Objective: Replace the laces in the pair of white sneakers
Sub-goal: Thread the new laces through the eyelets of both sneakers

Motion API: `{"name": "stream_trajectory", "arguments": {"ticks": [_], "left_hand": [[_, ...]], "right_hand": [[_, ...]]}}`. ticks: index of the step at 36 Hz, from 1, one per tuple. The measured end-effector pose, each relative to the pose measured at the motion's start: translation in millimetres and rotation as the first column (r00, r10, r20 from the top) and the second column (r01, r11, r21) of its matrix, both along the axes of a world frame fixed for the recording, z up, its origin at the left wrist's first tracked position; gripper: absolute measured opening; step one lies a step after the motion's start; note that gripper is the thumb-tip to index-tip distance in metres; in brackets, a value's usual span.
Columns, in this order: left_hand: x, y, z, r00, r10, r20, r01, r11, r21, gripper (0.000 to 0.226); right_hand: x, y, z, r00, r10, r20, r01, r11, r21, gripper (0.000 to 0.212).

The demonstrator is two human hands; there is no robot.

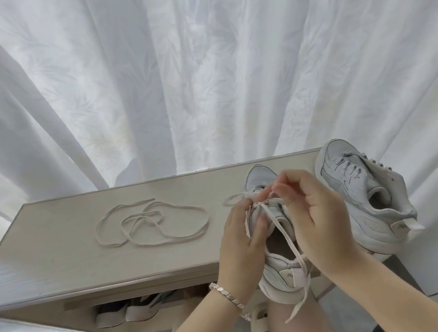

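White curtain (pixel 204 74) hangs in heavy folds behind a pale, wood-grain worktop (pixel 62 259). At the eyelets, the right hand (pixel 314 210) has its fingers (pixel 291 183) bunched, pinching the lace (pixel 292 244), a flat off-white ribbon, just above the tongue. The left hand (pixel 241 232) curls round the sneaker (pixel 280 274) from its left side, with the thumb pressed on the tongue and the fingertips meeting the right ones at the same crossing.

The sneaker's long axis runs straight away from the person, toe toward the curtain and heel out past the worktop's near edge. Any eyelets left to thread would, I judge, lie on the collar side of the pinch, toward the person. One tail of the lace runs back across the open mouth and dangles past the heel; the right hand looks the nearer to it.

The upper seems soft, scuffed leather with a padded collar over a thick sole. Just to the right and apart from both hands, the second sneaker (pixel 361 198) lies tipped on its side, laced. Well to the left, a loose lace (pixel 151 224) sprawls in flat loops.
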State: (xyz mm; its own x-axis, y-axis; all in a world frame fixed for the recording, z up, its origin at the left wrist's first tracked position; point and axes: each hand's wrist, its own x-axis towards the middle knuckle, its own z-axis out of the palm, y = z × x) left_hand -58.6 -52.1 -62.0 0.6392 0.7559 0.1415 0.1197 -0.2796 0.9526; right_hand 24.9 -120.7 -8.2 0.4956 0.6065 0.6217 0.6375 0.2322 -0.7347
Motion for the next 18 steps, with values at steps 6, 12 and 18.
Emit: {"name": "stream_trajectory", "arguments": {"ticks": [6, 12, 18], "left_hand": [[1.6, 2.8, 1.3, 0.998, -0.015, -0.065, 0.013, 0.999, -0.035, 0.025], [1.4, 4.0, 4.3, 1.0, -0.017, -0.025, 0.015, 0.998, -0.063, 0.039], [-0.5, 6.5, -2.3, 0.998, -0.032, -0.046, 0.03, 0.999, -0.036, 0.032]], "right_hand": [[8.3, -17.9, 50.7, 0.992, 0.061, -0.113, -0.046, 0.991, 0.125, 0.011], [30.5, -8.6, 38.0, 0.982, -0.046, 0.184, 0.17, 0.644, -0.746, 0.018], [21.4, -0.3, 23.0, 0.969, 0.104, 0.226, 0.128, 0.57, -0.812, 0.024]]}}
